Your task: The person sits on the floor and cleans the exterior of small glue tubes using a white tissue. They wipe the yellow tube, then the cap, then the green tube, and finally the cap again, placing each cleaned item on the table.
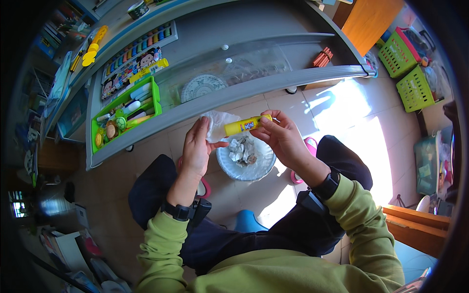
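Note:
My left hand (197, 148) holds a crumpled white tissue (219, 124) between thumb and fingers. In my right hand (282, 135) is a yellow glue stick (242, 126), gripped at its right end; its left end lies against the tissue. Below both hands, a round waste bin with a clear liner (262, 169) stands on the floor and holds crumpled paper (243, 150). An open drawer (256, 78) spans the view beyond my hands. Inside it, at the left, a green tray (157, 96) holds markers and small turtle-shaped items, with another yellow tube (149, 70) just behind.
The drawer also holds an abacus (141, 47), a cartoon-printed case (130, 71), a patterned disc (203, 87) and a bundle of reddish sticks (322, 57). Green baskets (414, 89) stand at the right. My knees flank the bin, and an orange wooden edge (417, 227) is at lower right.

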`<state>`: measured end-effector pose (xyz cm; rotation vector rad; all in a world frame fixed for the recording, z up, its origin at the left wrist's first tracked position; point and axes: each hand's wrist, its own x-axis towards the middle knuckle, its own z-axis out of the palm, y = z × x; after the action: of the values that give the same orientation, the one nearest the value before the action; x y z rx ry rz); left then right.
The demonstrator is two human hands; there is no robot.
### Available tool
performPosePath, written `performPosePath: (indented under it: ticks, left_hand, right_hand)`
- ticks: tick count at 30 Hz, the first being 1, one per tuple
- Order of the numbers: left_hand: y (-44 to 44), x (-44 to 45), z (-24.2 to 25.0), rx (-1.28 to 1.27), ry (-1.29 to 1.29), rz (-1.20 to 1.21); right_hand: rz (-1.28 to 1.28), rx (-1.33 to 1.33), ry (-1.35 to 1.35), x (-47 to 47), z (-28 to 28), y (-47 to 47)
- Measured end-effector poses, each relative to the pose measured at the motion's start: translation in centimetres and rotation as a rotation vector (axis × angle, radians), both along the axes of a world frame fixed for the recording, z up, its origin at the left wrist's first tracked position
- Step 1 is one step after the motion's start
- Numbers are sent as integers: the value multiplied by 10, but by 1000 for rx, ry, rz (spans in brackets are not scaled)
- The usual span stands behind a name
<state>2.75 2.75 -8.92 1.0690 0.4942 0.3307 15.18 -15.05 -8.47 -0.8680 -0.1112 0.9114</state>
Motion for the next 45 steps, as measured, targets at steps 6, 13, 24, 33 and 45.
performPosePath:
  ticks: [6,13,24,33,45]
  left_hand:
    - [-2,4,1,179,-42,-84]
    - [-23,4,11,-303,-211,-247]
    - [-28,13,-7,38,-189,-63]
    - [-6,1,-2,553,-28,-254]
    - [-17,9,-7,609,-120,-90]
  right_hand:
    - [-16,-5,146,4,-4,-10]
    - [-39,-85,-4,-2,-7,-10]
    - [343,-275,-507,-24,6,-1]
    - [547,-124,39,-19,5,-16]
    - [411,-233,-72,-24,6,-18]
